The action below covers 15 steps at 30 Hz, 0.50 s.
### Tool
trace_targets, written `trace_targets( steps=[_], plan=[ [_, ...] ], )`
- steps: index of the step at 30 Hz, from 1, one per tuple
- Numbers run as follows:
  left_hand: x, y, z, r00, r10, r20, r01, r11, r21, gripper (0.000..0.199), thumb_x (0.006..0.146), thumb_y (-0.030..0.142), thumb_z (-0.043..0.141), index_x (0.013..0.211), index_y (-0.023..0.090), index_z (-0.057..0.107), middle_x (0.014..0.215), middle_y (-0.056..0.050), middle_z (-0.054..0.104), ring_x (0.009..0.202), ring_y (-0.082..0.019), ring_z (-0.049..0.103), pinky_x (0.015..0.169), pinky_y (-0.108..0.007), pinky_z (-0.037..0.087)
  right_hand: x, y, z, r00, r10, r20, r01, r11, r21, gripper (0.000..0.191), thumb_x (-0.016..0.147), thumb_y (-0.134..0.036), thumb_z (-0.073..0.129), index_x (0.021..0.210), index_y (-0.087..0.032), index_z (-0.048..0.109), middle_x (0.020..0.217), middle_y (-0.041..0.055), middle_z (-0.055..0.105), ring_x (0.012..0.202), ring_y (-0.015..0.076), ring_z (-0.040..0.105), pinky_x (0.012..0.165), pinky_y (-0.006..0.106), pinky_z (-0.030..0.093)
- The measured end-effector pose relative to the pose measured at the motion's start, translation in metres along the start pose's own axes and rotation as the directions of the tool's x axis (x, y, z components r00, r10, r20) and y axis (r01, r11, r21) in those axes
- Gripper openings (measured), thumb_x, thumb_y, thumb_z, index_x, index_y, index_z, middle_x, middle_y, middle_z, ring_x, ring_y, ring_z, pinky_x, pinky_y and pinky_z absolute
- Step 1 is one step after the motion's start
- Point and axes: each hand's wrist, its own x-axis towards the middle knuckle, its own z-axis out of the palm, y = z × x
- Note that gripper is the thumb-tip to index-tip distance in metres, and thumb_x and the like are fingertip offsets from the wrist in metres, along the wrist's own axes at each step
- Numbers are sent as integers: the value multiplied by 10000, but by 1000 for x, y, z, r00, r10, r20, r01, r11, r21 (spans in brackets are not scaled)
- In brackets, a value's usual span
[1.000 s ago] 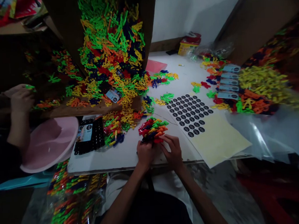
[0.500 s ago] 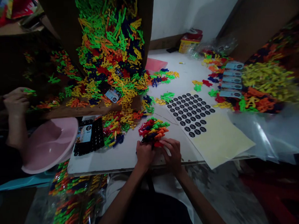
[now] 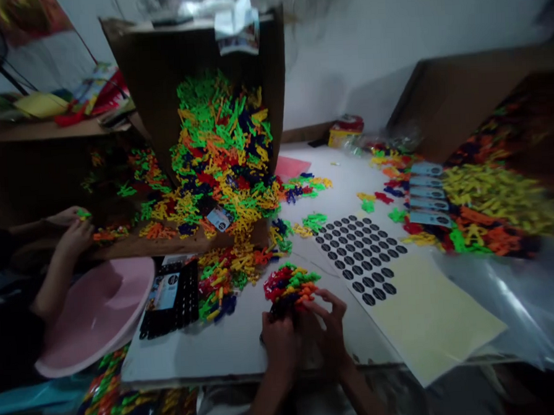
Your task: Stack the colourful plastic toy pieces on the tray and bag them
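A black strip (image 3: 278,309) filled with small red, green, yellow, blue and orange plastic figures (image 3: 293,282) is near the table's front edge. My left hand (image 3: 280,334) is closed on the strip's near left end. My right hand (image 3: 329,319) is at the right side of the bundle, its fingertips pinched at the orange and red figures there; exactly which piece they hold is too small to tell. A loose pile of figures (image 3: 224,272) lies to the left, beside black perforated strips with a blue label card (image 3: 164,292).
A sheet of round black stickers (image 3: 416,305) lies at the right. Beyond are blue cards (image 3: 427,193), yellow pieces (image 3: 499,196) and plastic bags. An open box (image 3: 133,72) spills figures at the back. Another person's hands (image 3: 74,230) work above a pink basin (image 3: 96,310).
The view has tilted up, so the table sits lower in the picture. My left hand still grips the strip, and my right fingers have shifted slightly on the bundle. The other person's hands have come closer together.
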Motion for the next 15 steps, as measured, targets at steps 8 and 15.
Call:
trace_targets(
  steps=[8,15],
  plan=[
    [12,2,-10,999,-33,34,39,984,-173,373,875,108,478,1066,247,767,935,-85,788,934,-254,717,986,-407,394,9,3,16,988,-132,-77,127,990,-65,261,950,-235,573,1157,-367,661,1243,69,523,1097,254,597,796,449,600],
    [-7,-34,-59,990,75,-121,-115,923,-368,281,931,303,515,1101,280,738,767,-35,751,815,-226,692,822,-337,494,28,3,-3,986,-109,-129,95,990,-106,270,964,-271,541,1198,-338,658,1239,95,587,1104,288,605,801,477,555]
  ],
)
